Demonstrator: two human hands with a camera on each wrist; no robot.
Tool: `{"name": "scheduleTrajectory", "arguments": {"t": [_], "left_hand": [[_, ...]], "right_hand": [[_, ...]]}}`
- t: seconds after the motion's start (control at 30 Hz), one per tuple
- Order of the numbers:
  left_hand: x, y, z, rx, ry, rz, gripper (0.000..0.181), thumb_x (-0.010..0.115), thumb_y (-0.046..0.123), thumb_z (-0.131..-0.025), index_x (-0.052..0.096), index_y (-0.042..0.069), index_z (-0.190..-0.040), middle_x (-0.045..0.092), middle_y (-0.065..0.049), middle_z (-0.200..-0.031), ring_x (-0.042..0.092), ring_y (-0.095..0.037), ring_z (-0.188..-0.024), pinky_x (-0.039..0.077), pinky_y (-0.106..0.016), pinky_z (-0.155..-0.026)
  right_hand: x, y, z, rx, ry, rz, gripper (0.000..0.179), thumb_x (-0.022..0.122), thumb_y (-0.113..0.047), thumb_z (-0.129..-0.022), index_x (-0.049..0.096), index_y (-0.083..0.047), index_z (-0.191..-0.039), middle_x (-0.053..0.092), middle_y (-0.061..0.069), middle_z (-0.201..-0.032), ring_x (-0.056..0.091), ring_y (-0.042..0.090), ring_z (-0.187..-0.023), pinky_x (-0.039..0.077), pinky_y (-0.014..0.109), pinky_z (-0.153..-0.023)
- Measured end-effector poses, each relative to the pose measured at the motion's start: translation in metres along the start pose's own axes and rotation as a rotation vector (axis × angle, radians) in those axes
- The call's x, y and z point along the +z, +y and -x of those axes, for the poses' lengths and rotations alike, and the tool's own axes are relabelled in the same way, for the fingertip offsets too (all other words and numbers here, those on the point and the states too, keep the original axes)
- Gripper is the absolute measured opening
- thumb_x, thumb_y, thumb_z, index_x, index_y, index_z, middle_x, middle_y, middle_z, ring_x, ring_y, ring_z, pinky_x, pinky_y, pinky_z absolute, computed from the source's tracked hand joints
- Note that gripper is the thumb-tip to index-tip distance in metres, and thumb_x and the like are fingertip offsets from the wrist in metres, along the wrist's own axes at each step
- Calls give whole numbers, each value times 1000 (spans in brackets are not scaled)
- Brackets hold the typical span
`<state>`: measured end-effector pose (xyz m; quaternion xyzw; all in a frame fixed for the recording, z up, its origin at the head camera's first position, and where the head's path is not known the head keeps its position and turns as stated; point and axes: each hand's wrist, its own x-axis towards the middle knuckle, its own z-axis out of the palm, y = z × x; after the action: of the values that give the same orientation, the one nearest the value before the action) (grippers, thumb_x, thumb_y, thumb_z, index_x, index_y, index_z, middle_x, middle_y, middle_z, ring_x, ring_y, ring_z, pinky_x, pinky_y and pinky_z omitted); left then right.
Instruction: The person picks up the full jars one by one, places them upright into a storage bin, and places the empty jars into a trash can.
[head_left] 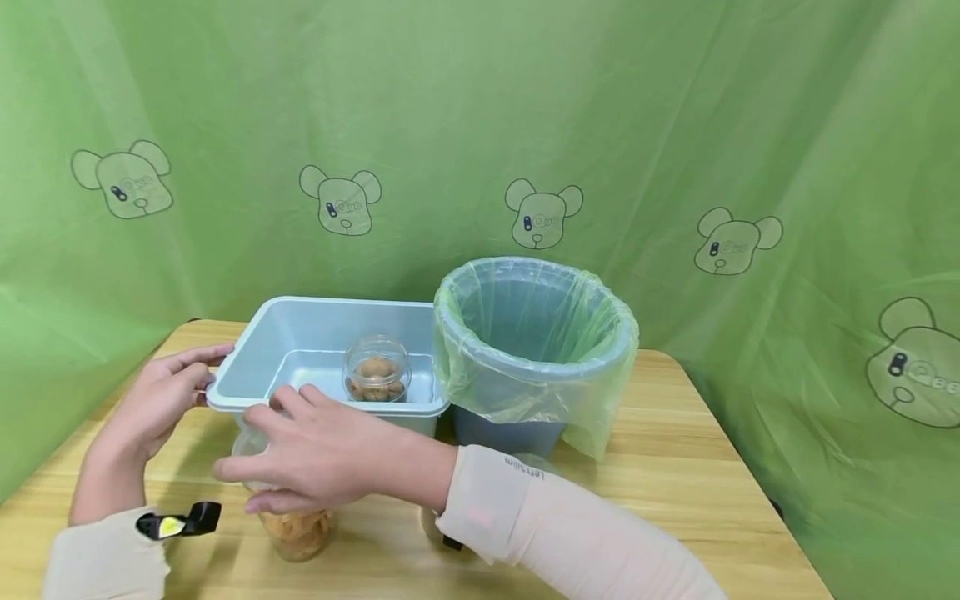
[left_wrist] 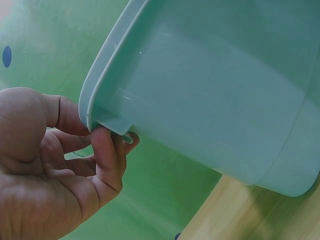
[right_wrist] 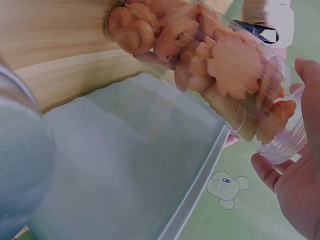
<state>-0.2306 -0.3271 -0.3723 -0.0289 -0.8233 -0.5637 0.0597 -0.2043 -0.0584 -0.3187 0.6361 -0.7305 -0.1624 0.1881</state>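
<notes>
A light blue plastic basin [head_left: 330,408] stands on the table, its left rim gripped by my left hand [head_left: 161,400]. In the left wrist view, the thumb and curled fingers of that hand pinch the basin's lip. My right hand [head_left: 322,450] holds the top of a clear jar [head_left: 298,537] in front of the basin. Orange-brown, flower-edged snacks [right_wrist: 235,65] fill the jar, as the right wrist view shows. There, thumb and fingers surround its clear ribbed top [right_wrist: 287,145]. Inside the basin sits a small clear jar [head_left: 377,367] with round brown pieces.
Right of the basin stands a blue-grey bin [head_left: 510,429] lined with a translucent green bag [head_left: 525,392]. Something clear, mostly hidden, lies behind my right forearm. Under everything is a wooden table [head_left: 675,483], with a green printed curtain [head_left: 450,100] behind it.
</notes>
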Motion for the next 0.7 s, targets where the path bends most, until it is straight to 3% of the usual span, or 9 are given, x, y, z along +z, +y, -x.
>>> {"name": "scheduleTrajectory", "arguments": {"t": [0.5, 0.7], "left_hand": [[0, 0, 0, 16, 0, 4, 51, 38, 3, -101, 40, -15, -148, 62, 21, -109, 66, -6, -91, 56, -26, -74], [-1, 0, 0, 13, -13, 12, 51, 38, 3, -101, 39, -14, -150, 61, 22, -110, 65, -5, -92, 56, -26, -74]], "right_hand": [[-11, 3, 1, -42, -50, -11, 49, 38, -65, -103, 47, -44, -147, 50, 1, -135, 45, 21, -105, 42, 27, -79], [-16, 4, 1, -48, -17, 19, 49, 38, -65, -102, 49, -42, -144, 52, 2, -131, 46, 21, -102, 42, 27, -77]]}}
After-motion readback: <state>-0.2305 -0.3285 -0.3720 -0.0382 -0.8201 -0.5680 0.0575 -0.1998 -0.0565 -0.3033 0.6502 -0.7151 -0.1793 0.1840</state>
